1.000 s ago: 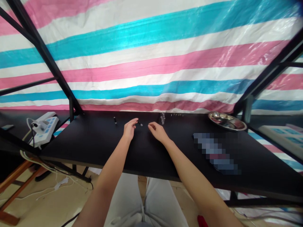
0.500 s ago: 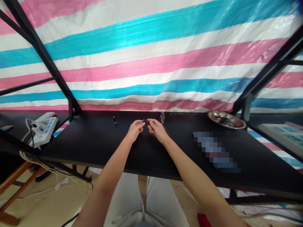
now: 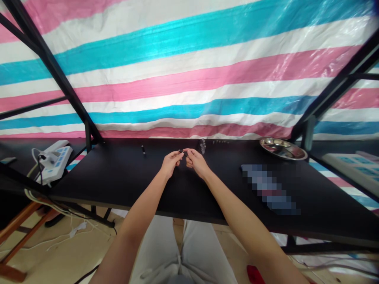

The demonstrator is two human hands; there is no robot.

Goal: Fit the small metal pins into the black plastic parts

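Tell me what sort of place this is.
Probably a makeshift indoor work area: a striped plastic sheet forms the backdrop, a plain black table stands before it, and a white power strip lies off to the left.

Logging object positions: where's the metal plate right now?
Head view, right side: the metal plate sits near the far right corner of the black table, by the slanted black post.

Pink, white and blue stripes on the sheet
Below the left hand, the table is black; right of the right hand, a silver plate; between both hands, a dark piece.
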